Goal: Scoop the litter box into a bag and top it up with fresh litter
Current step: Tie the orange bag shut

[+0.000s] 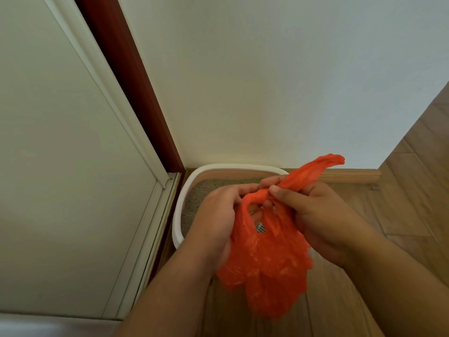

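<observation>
An orange plastic bag (269, 261) hangs crumpled between both hands, above the near end of the litter box. My left hand (216, 215) grips the bag's left side near its handle loop. My right hand (315, 210) pinches the other handle, a twisted strip that sticks up to the right. The white-rimmed litter box (178, 210) sits on the floor in the corner, holding grey-brown litter (194, 193). Through a gap in the bag a small piece of a grey slotted scoop (260, 227) shows. Most of the box is hidden behind my hands and the bag.
A white door (73, 166) with a dark red frame (136, 88) stands to the left. A white wall (267, 81) backs the box, with a wooden skirting board (352, 175) at its foot. Wood-look flooring (401, 190) runs to the right.
</observation>
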